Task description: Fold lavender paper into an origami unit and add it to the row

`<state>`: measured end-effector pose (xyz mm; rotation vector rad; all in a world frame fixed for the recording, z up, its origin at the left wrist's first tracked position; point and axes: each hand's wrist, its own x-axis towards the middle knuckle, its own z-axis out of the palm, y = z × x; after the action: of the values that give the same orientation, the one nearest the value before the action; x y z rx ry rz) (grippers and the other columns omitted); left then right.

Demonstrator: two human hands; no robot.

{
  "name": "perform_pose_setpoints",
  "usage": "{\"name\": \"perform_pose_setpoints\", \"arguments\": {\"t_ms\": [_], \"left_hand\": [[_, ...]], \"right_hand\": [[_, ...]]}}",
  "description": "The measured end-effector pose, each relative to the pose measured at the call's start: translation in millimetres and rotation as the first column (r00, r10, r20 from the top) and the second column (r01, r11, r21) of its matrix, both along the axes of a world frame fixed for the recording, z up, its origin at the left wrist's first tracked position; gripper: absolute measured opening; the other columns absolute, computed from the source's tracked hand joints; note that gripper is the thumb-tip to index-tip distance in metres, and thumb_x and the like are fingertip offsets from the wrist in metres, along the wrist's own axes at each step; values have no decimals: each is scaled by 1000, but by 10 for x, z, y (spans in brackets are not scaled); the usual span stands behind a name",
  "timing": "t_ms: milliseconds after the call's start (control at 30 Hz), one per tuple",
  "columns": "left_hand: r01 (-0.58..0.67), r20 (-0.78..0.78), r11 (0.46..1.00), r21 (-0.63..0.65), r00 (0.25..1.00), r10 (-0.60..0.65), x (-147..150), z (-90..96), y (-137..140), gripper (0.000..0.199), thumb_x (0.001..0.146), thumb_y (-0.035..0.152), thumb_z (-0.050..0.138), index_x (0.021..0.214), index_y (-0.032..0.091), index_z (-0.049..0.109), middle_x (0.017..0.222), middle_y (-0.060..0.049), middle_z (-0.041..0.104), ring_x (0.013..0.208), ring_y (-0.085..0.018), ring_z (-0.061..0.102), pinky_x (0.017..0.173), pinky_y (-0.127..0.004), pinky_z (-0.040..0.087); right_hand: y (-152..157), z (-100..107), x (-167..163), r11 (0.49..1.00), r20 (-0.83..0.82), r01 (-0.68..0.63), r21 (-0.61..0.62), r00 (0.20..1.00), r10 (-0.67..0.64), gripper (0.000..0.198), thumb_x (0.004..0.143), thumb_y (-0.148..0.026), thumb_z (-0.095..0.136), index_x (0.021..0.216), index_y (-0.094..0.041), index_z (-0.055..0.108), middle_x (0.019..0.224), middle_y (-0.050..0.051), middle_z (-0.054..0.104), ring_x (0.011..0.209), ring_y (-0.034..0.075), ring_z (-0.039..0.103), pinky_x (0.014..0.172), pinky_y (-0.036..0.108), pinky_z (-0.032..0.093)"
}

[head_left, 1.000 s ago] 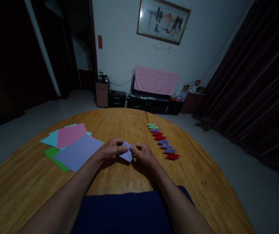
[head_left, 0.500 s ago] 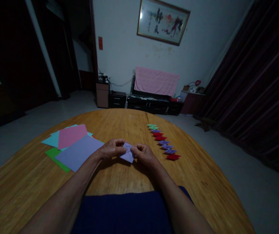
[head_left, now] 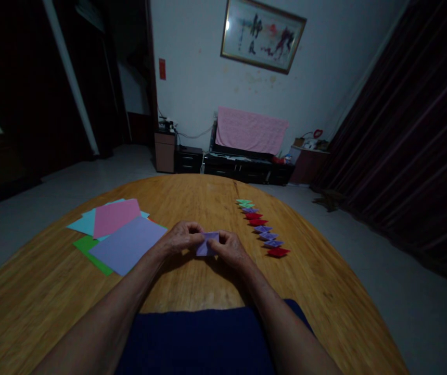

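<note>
Between my two hands, above the near middle of the wooden table, is a small folded purple paper (head_left: 206,249). My left hand (head_left: 184,237) pinches its left edge between thumb and fingers. On the opposite side, my right hand (head_left: 229,248) grips the right edge, its thumb lying on the paper's face. The folded paper looks roughly square, with crease lines meeting near its centre. Parts of its sides are hidden by my fingers.
Loose coloured sheets lie at the left, a purple sheet (head_left: 129,245) and a pink sheet (head_left: 116,217) on top. A slanting row of small folded paper boats (head_left: 262,229) in green, purple and red stands at the right. The round table (head_left: 192,200) curves away ahead.
The folded purple paper has turned from a diamond-like position to a squarer one, its lower edge now level. Both hands stay at nearly the same place, still holding it.
</note>
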<state>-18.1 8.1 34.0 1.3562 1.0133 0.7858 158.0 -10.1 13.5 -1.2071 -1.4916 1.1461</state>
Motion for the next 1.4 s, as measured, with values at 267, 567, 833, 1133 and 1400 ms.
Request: {"name": "perform_pose_setpoints", "arguments": {"t_ms": [267, 567, 833, 1133, 1400], "left_hand": [[-2, 33, 1000, -14, 999, 3, 29, -104, -4, 15, 66, 30, 67, 69, 18, 59, 59, 4, 50, 50, -8, 43, 50, -22, 32], [-76, 67, 993, 88, 995, 70, 56, -35, 59, 19, 68, 31, 69, 78, 17, 63, 65, 2, 55, 50, -8, 46, 49, -23, 32], [-139, 77, 979, 147, 989, 129, 100, -11, -54, 15, 73, 30, 63, 79, 16, 65, 57, 2, 52, 48, -9, 44, 48, -22, 31], [40, -279, 750, 661, 940, 196, 56, -244, 104, 19, 72, 12, 52, 75, 21, 68, 78, -3, 66, 77, -16, 59, 75, -27, 43], [394, -630, 688, 610, 767, 119, -17, -302, 104, 17, 77, 14, 51, 81, 22, 66, 90, -5, 63, 88, -20, 58, 80, -30, 42]], "right_hand": [[7, 70, 18, 998, -141, 58, 38, 989, -53, 26, 69, -38, 70, 83, -16, 65, 72, 2, 65, 63, 14, 57, 59, 25, 46], [25, 38, 27, 994, -112, 89, 57, 990, -83, 24, 72, -34, 65, 85, -15, 69, 69, 2, 62, 59, 13, 53, 57, 25, 42], [69, -98, 80, 950, 183, 101, 295, 970, -160, 13, 76, -23, 57, 79, -19, 68, 72, 2, 63, 67, 16, 56, 61, 26, 41], [12, -122, 132, 825, 584, -137, 549, 768, -261, 10, 79, -12, 55, 82, -19, 62, 83, 6, 62, 80, 19, 55, 75, 29, 39], [-5, -148, 160, 854, 675, -232, 466, 717, -173, 10, 78, -10, 58, 81, -17, 64, 85, 6, 62, 82, 18, 55, 76, 28, 41]]}}
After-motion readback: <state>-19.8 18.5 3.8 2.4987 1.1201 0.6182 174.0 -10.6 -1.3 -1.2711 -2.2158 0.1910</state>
